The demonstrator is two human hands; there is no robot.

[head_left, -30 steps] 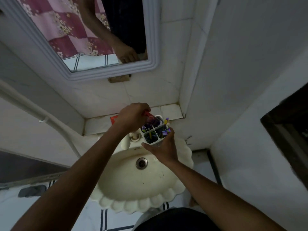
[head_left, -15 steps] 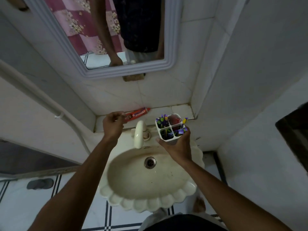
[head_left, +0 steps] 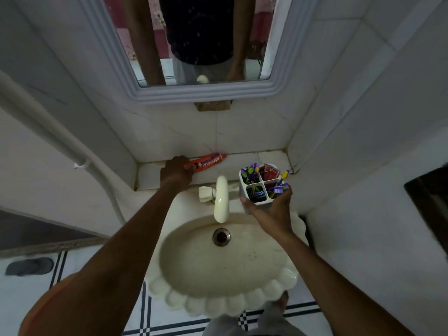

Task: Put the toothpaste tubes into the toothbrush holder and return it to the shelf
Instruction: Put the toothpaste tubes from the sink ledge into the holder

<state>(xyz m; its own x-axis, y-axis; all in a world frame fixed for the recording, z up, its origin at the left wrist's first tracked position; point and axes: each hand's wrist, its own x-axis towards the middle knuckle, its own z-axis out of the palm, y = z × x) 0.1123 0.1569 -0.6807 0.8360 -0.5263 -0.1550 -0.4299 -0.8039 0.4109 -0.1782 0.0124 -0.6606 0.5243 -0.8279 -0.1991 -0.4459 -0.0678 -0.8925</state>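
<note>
A red toothpaste tube (head_left: 209, 162) lies on the tiled shelf (head_left: 252, 161) behind the sink, cap pointing right. My left hand (head_left: 175, 174) is closed around its flat left end. My right hand (head_left: 272, 208) grips a white four-compartment toothbrush holder (head_left: 257, 200) from below, held over the sink's right rear edge. Purple and green toothbrushes fill three compartments. Another red toothpaste tube (head_left: 269, 172) stands in the back right compartment.
A cream tap (head_left: 221, 201) rises between my two hands, above the shell-shaped sink (head_left: 225, 304). A framed mirror (head_left: 194, 93) hangs over the shelf. Tiled walls close in on the left and right. A white pipe (head_left: 48, 127) runs down the left wall.
My left hand left the holder, moved left to the shelf and closed on the lying tube. The holder in my right hand shifted right of the tap, now with a red tube inside.
</note>
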